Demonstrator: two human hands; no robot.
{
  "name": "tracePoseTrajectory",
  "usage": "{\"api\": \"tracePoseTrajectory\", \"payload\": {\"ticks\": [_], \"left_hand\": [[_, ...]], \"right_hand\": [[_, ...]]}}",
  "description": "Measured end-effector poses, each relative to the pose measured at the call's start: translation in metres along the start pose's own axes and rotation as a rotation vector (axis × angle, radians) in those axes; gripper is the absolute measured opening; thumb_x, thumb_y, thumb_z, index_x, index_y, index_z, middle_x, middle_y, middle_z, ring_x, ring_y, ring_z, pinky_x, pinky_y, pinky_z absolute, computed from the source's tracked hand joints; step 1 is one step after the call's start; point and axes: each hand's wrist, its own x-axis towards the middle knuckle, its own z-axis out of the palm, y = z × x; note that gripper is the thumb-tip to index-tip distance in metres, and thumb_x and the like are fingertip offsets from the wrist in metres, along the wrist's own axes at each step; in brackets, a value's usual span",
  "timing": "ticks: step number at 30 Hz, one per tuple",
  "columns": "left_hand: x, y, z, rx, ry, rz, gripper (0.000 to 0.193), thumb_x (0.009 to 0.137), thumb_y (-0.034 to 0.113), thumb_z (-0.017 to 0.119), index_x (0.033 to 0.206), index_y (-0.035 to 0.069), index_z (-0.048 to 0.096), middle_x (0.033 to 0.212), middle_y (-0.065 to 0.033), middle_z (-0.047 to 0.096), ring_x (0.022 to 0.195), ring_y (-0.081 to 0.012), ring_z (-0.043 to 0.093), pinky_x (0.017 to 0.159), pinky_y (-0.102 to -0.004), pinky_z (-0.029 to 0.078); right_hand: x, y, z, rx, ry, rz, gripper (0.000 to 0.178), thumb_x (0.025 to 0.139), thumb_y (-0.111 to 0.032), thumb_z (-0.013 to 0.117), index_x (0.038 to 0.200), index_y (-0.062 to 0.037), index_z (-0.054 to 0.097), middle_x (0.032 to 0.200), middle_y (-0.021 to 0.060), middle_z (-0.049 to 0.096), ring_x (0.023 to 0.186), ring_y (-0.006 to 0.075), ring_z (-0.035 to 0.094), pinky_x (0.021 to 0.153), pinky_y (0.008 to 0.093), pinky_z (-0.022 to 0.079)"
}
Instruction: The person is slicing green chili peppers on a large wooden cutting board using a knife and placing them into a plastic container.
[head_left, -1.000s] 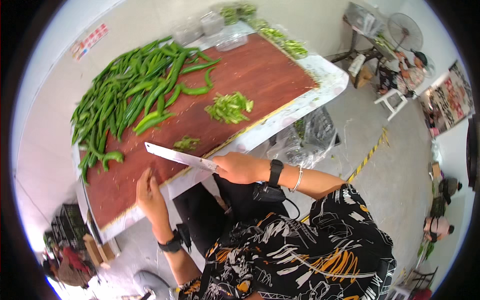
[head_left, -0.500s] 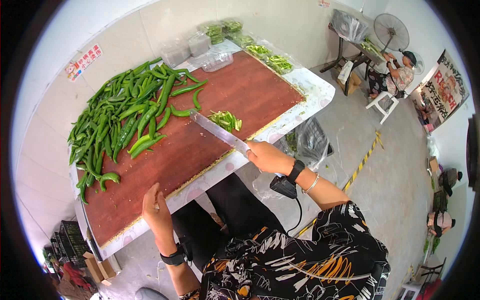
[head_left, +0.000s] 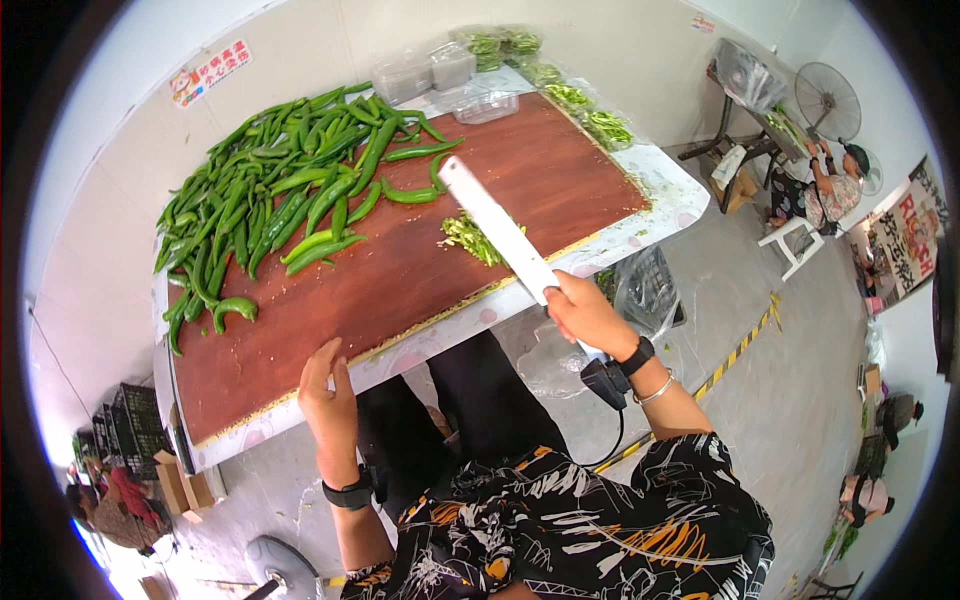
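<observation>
My right hand (head_left: 590, 312) is closed round the handle of a long, broad-bladed knife (head_left: 497, 228). The blade is lifted at a slant above a small heap of cut green pepper pieces (head_left: 465, 238) and partly covers it. Beside the front edge of the red-brown board (head_left: 380, 285) is my left hand (head_left: 328, 405), with nothing in it and its thumb apart from the fingers. A large pile of whole long green peppers (head_left: 270, 190) covers the board's left and far side. A few single peppers (head_left: 412, 194) lie between the pile and the knife.
Clear plastic boxes (head_left: 402, 80) and packs of cut peppers (head_left: 605, 130) line the far edge. A bagged black crate (head_left: 650, 285) stands below the table's right side. At the far right, a person (head_left: 830, 190) sits by a fan (head_left: 827, 100). Black crates (head_left: 135, 425) are at lower left.
The knife has risen and turned, its broad side now showing, and its tip has shifted right, away from the loose pepper. My left hand stays near the front edge. The whole view has shifted.
</observation>
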Motion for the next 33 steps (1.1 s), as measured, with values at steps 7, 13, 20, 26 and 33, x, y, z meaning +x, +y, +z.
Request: {"api": "tracePoseTrajectory", "payload": {"ticks": [7,13,20,26,33], "left_hand": [[0.001,0.003,0.0,-0.011,-0.028,-0.014,0.021,0.087,-0.002,0.06,0.106,0.0,0.067,0.103,-0.018,0.068,0.095,-0.034,0.065,0.085,-0.0377,0.05],[-0.001,0.006,0.004,-0.008,-0.008,0.066,0.02,0.086,-0.001,0.062,0.104,0.001,0.068,0.102,-0.0174,0.068,0.095,-0.0336,0.065,0.085,-0.0376,0.05],[0.005,0.01,0.005,-0.05,-0.028,0.062,0.022,0.084,-0.002,0.062,0.105,0.002,0.068,0.1,-0.017,0.068,0.093,-0.0354,0.064,0.082,-0.0393,0.051],[0.024,0.01,-0.021,0.05,0.001,0.061,0.026,0.083,0.0,0.062,0.109,0.003,0.066,0.103,-0.0157,0.067,0.094,-0.0348,0.063,0.081,-0.0397,0.051],[0.034,0.006,-0.03,0.111,0.025,0.051,0.03,0.083,0.002,0.063,0.113,0.004,0.065,0.111,-0.0139,0.065,0.102,-0.0348,0.059,0.085,-0.0402,0.05]], "right_hand": [[-0.007,0.02,-0.018,0.268,0.093,0.067,0.012,0.098,-0.016,0.047,0.096,-0.0043,0.049,0.064,0.0019,0.049,0.044,0.0096,0.047,0.04,0.026,0.041],[-0.01,0.023,-0.018,0.322,0.093,0.086,0.014,0.098,-0.016,0.047,0.092,-0.0037,0.049,0.064,0.0026,0.051,0.045,0.01,0.048,0.039,0.0268,0.041],[-0.015,0.028,-0.017,0.394,0.119,0.13,0.013,0.099,-0.019,0.049,0.097,-0.0057,0.05,0.065,0.0017,0.049,0.045,0.0095,0.046,0.039,0.026,0.041],[-0.011,0.024,-0.005,0.372,0.058,0.139,0.013,0.099,-0.018,0.048,0.097,-0.0054,0.048,0.065,0.0024,0.048,0.045,0.0104,0.047,0.039,0.0268,0.041],[-0.013,0.026,0.002,0.366,0.054,0.089,0.014,0.099,-0.02,0.049,0.097,-0.0058,0.05,0.067,0.0029,0.048,0.045,0.0103,0.048,0.039,0.0256,0.041]]}}
